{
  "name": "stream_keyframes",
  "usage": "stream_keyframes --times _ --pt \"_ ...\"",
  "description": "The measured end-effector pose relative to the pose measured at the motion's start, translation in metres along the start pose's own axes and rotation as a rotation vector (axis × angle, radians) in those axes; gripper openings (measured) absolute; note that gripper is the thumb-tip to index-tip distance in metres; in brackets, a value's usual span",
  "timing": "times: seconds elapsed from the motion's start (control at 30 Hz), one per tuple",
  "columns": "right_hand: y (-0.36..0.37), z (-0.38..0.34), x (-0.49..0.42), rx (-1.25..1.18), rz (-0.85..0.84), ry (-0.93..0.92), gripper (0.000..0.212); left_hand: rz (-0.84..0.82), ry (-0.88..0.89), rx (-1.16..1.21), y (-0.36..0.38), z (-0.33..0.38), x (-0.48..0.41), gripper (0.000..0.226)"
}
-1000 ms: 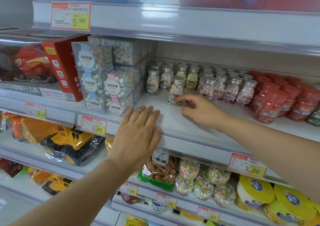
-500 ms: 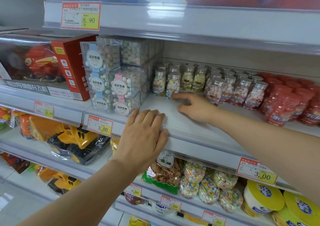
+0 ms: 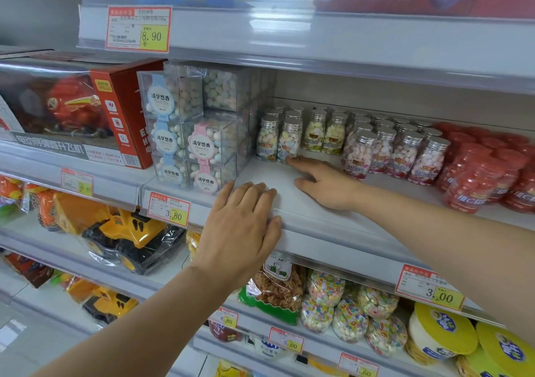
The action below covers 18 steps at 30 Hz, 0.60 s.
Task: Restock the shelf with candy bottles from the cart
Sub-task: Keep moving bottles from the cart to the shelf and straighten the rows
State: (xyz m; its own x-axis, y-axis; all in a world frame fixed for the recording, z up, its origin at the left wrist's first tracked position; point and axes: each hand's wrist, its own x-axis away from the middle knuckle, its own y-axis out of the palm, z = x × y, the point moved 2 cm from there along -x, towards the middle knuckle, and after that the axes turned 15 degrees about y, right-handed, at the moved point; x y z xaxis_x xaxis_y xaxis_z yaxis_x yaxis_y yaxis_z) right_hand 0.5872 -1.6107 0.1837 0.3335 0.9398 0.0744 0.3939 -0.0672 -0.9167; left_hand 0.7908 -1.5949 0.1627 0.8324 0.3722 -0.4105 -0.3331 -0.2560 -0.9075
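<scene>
Several clear candy bottles with silver caps stand in rows on the white shelf [image 3: 289, 203]. The front bottle of pastel candies [image 3: 289, 141] stands upright beside another bottle [image 3: 267, 139] at the left of the rows. My right hand [image 3: 324, 181] lies on the shelf with its index fingertip touching that bottle's base and holds nothing. My left hand [image 3: 240, 232] rests flat on the shelf's front edge, fingers straight. The cart is out of view.
Clear candy boxes [image 3: 199, 142] are stacked left of the bottles, red candy jars [image 3: 477, 180] to the right. A red toy box [image 3: 72, 110] sits further left. Price tags [image 3: 168, 209] line the shelf edges; bagged candies [image 3: 327, 301] and toy trucks fill lower shelves.
My right hand pushed the pastel candy bottle back and left into the row, then let go. Its fingers now stretch out at the bottle's base. My left hand stays put.
</scene>
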Motion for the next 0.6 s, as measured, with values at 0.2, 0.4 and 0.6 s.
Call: stream_keyframes --times 0.2,0.4,0.6 --pt "-0.002 -0.002 0.004 -0.018 -0.021 -0.007 0.052 0.004 0.004 -0.011 -0.001 0.001 -0.001 0.054" --pt "-0.011 -0.007 0.028 -0.222 0.003 -0.060 0.049 0.006 -0.004 0.003 -0.006 0.004 0.001 0.055" --pt "-0.027 -0.005 0.095 -0.412 0.145 -0.116 0.032 0.195 0.082 0.075 -0.027 0.029 0.016 0.042"
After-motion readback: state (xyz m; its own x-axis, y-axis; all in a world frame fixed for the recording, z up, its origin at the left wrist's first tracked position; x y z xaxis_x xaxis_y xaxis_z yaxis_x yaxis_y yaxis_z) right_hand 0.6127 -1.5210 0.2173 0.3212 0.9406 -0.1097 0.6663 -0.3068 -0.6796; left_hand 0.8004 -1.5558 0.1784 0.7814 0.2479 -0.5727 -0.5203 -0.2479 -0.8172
